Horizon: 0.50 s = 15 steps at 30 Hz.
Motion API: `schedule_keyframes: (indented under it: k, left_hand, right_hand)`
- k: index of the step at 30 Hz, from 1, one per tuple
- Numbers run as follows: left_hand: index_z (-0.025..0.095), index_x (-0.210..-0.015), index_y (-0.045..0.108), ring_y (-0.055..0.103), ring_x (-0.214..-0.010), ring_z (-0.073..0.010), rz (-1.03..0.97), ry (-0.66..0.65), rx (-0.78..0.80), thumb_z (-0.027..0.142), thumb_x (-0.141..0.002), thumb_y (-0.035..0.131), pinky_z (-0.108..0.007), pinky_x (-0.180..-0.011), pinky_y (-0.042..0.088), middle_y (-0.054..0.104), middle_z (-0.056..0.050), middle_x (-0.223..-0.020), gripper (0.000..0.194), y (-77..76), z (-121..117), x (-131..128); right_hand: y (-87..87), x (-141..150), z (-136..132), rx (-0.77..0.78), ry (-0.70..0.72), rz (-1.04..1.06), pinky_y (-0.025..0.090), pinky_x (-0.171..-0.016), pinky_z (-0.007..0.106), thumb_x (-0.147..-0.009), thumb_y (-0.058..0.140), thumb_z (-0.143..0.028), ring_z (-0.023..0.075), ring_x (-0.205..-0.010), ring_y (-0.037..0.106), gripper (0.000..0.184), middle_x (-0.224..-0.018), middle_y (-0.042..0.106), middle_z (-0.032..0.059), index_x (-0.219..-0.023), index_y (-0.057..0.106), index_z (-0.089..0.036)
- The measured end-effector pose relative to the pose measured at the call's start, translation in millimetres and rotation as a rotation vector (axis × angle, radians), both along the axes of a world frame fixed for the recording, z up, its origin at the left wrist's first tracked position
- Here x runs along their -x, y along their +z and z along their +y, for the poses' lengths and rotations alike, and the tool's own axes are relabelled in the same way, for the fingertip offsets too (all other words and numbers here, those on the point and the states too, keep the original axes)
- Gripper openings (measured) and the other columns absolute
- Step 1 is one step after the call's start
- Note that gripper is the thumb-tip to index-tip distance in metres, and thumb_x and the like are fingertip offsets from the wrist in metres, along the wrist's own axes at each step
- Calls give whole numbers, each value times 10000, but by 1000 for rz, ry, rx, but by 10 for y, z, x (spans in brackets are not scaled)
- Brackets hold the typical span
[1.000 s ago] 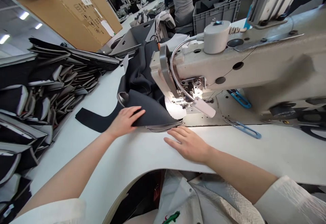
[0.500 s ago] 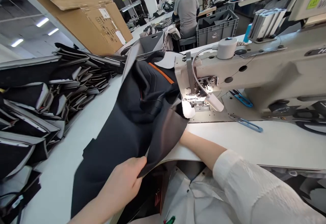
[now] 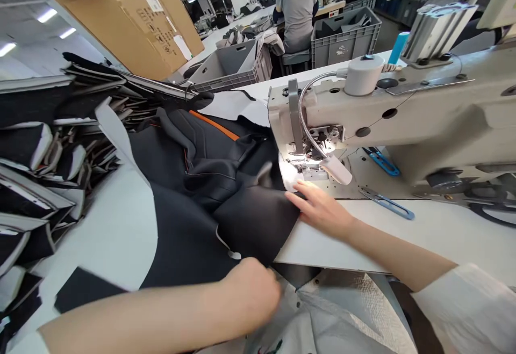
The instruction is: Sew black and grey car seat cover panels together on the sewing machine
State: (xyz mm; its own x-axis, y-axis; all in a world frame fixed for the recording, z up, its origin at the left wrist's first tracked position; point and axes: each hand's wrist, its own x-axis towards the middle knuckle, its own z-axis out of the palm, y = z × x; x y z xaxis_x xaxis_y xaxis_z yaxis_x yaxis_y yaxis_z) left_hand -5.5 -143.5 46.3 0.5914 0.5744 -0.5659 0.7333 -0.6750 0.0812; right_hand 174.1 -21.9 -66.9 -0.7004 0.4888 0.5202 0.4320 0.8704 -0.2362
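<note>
A large black padded cover [image 3: 201,203] with an orange stripe lies spread over the white table [image 3: 403,230], its right edge by the needle of the sewing machine [image 3: 382,112]. My right hand [image 3: 322,209] rests flat on that edge just in front of the lit needle area, fingers stretched out. My left hand [image 3: 252,292] is at the near table edge, curled over the cover's front border; its fingers are turned away and blurred.
A tall heap of black and white cut pieces [image 3: 44,160] fills the left side. Behind stand cardboard boxes [image 3: 133,21] and grey crates [image 3: 346,34]. A person in a grey shirt [image 3: 296,5] sits at the back. Blue tweezers [image 3: 387,202] lie by the machine.
The cover was lifted and pulled toward me, then laid flat across the table. My right hand came out from under it onto its edge by the needle; my left moved to the front edge.
</note>
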Motion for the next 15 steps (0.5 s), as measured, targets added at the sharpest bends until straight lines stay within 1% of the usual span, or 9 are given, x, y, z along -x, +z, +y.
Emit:
schedule_keyframes:
  k: [1,2,4,5,6,8,10,12,15]
  left_hand:
    - [228,-656,631,586,-544,-204,-106,-83,75,319,-817,537,-322,-452,424,649,-44,-635,208,127,160,-117]
    - [241,-710,630,591,-580,-176,-209,-107,97,359,-876,455,-303,-495,440,661,-25,-685,268,235,362,-203]
    - [205,-798,625,603,-733,-155,-331,33,-83,291,-917,386,-278,-669,464,671,-29,-824,281,332,834,-264]
    - [179,-817,620,598,-791,-165,-325,119,-193,273,-917,374,-285,-722,456,660,-45,-858,282,305,1067,-243]
    - [165,-820,617,595,-781,-165,-275,226,-255,269,-918,360,-281,-708,451,653,-50,-849,294,231,1273,-197]
    - [148,-883,615,595,-808,-179,-166,301,-276,301,-866,471,-268,-681,448,643,-63,-898,211,-13,1555,-76]
    - [155,-1002,596,588,-876,-198,-103,273,-337,318,-806,564,-263,-673,449,619,-76,-1003,257,-274,1649,17]
    - [182,-1092,566,565,-943,-208,-90,207,-438,280,-809,554,-262,-677,447,598,-77,-1046,300,-448,1613,44]
    - [202,-1066,581,546,-927,-204,-78,94,-520,170,-851,451,-267,-678,434,601,-65,-934,254,-511,1513,10]
  right_hand:
    - [19,82,57,61,50,-16,429,-946,453,-815,539,-155,297,-1214,425,539,-1288,445,204,-1331,396,-100]
    - [37,160,102,130,95,-19,447,-926,421,-820,517,-164,283,-1176,469,547,-1294,454,201,-1346,384,-91]
    - [63,252,147,245,174,3,465,-893,343,-840,435,-154,228,-1098,540,482,-1265,514,157,-1318,437,-91]
    - [67,256,143,266,225,8,454,-906,320,-840,407,-136,206,-1088,550,454,-1243,548,126,-1287,479,-101]
    - [64,234,122,261,284,-4,435,-940,315,-832,403,-120,194,-1100,547,438,-1220,576,98,-1255,516,-111]
    - [34,154,39,198,347,-62,388,-1014,345,-818,440,-109,199,-1144,524,421,-1208,599,71,-1224,550,-124]
    - [-17,92,-73,103,288,-131,356,-1050,406,-836,453,-112,230,-1182,496,414,-1243,575,96,-1242,535,-97]
    - [-67,88,-175,10,176,-179,353,-1049,438,-869,427,-117,256,-1201,477,399,-1267,550,125,-1255,519,-64]
    - [-106,151,-262,-78,102,-210,364,-1036,457,-885,421,-138,282,-1201,471,388,-1272,541,142,-1248,520,-41]
